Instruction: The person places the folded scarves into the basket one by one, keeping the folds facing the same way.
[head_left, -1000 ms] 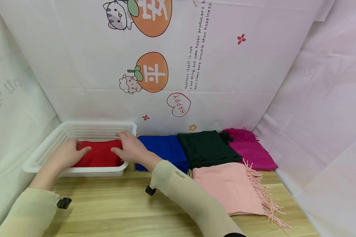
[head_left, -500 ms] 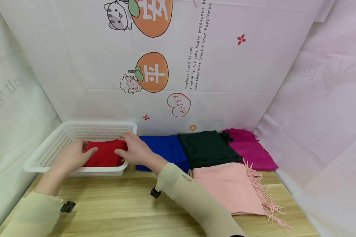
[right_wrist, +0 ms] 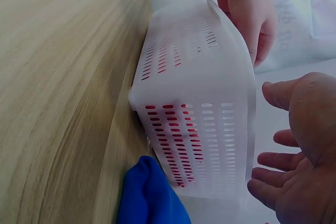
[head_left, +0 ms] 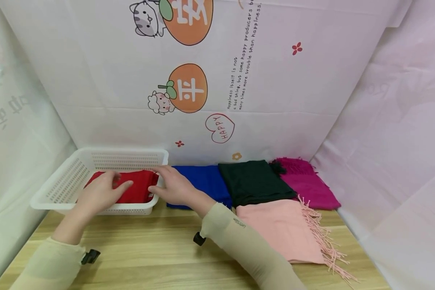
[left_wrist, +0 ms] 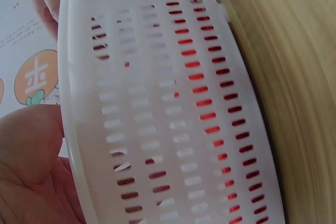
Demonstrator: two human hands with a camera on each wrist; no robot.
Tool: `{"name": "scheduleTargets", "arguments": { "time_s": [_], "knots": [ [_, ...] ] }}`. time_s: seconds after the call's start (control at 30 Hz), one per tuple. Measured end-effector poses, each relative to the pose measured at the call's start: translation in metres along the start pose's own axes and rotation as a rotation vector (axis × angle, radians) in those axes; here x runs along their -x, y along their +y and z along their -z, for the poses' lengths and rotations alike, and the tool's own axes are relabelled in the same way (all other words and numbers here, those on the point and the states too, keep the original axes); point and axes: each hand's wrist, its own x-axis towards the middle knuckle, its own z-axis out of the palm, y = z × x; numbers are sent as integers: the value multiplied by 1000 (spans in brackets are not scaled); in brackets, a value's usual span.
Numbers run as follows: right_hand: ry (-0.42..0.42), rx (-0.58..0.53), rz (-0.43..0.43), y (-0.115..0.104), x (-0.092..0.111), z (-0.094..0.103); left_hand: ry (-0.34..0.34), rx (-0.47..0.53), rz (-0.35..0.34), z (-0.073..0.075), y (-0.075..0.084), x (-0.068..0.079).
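A folded red scarf [head_left: 135,185] lies inside a white slotted plastic basket [head_left: 127,206]. Over the basket's front left part is my left hand [head_left: 99,192], thumb pointing right and fingers loosely bent above the red cloth. My right hand [head_left: 175,186] hovers at the basket's right rim, fingers spread and nothing in its grasp. In the right wrist view that hand [right_wrist: 307,156] shows relaxed fingers beside the rim. Red cloth shows through the slots of the basket wall [left_wrist: 136,82] in the left wrist view.
Right of the basket lie a folded blue scarf [head_left: 199,183], a dark green one [head_left: 255,181] and a magenta one [head_left: 308,181]. A pink fringed scarf [head_left: 279,229] sits nearer on the wooden table [head_left: 148,249]. White cloth walls [head_left: 275,100] enclose the back and sides.
Both hands have shifted rightward. My left hand has moved in over the red scarf, uncovering its left end, and my right hand has drawn to the right rim. The basket has stayed in place.
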Motion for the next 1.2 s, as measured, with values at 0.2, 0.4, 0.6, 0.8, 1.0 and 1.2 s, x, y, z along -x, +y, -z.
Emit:
{"name": "scheduleTargets", "arguments": {
  "time_s": [0.2, 0.4, 0.6, 0.8, 1.0, 1.2],
  "knots": [
    [4, 2, 7, 4, 9, 4, 6, 4, -10, -4, 6, 1],
    [17, 27, 15, 9, 16, 6, 16, 5, -16, -8, 8, 5],
    [23, 34, -11, 17, 26, 10, 14, 11, -13, -12, 13, 8],
    [33, 25, -29, 23, 36, 17, -11, 25, -14, -17, 19, 8],
    [31, 27, -40, 29, 46, 21, -10, 25, -16, -20, 25, 8],
    [36, 28, -50, 36, 53, 24, -12, 37, -13, -22, 32, 11]
  ]
}}
